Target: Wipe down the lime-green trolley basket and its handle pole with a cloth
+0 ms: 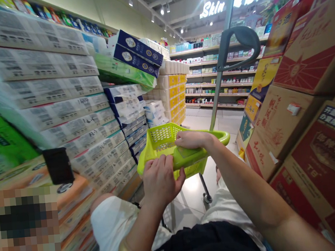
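Note:
A lime-green plastic shopping basket [164, 133] with perforated walls is in front of me, over my lap. My left hand [160, 179] is closed on its near edge, fingers over the top and thumb underneath. Further right, my right hand [194, 139] lies across the basket's near side with the fingers curled over it. A rounded green handle part sticks out to the right beyond my wrist. Behind the basket rises a grey metal pole with a looped grey handle [238, 49]. Below it, a thin leg ends in a caster wheel [207, 198].
Stacked white packs [61, 88] and blue tissue boxes [137, 52] line the left. Piled cartons [301, 51] crowd the right. Shelves of goods [218, 70] stand across the back, beyond the tiled floor [196, 123]. A small black object [58, 166] sits at left.

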{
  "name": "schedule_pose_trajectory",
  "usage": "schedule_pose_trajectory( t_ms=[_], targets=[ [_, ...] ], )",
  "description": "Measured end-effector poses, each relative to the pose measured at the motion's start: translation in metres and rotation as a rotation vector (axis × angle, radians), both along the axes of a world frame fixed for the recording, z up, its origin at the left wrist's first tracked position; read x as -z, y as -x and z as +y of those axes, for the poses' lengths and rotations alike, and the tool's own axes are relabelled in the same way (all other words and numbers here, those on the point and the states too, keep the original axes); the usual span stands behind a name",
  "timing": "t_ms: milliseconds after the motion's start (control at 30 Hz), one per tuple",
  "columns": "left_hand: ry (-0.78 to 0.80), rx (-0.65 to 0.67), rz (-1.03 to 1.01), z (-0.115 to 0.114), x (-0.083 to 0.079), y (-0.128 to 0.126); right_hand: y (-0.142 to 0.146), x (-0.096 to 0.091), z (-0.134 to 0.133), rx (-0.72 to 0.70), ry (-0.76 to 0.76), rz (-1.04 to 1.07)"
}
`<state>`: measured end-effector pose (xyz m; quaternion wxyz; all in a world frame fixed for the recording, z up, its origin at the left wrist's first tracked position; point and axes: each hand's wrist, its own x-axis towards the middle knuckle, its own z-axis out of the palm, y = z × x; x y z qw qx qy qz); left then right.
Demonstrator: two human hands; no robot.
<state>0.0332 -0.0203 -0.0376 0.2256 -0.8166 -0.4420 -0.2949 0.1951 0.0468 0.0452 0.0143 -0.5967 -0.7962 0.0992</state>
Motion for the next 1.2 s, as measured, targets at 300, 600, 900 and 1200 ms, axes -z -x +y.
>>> schedule_pose_trajectory(
  t_ms=[300, 600, 900, 1200],
  targets=[
    [0.026, 0.006, -0.004, -0.001, -0.001, -0.001, 0.009, 0.004, -0.011, -0.059, -0.07, 0.055],
    [0.037, -0.003, -0.02, 0.001, -0.001, -0.001, -0.01, 0.05, -0.057, 0.114, -0.573, 0.271],
    [0.016, 0.009, -0.005, 0.001, 0.0, 0.003, -0.015, 0.079, -0.065, 0.206, -0.865, 0.457],
    [0.009, 0.029, -0.007, 0.0, -0.001, 0.005, 0.024, 0.09, -0.08, 0.017, -0.946, 0.538]
  ],
)
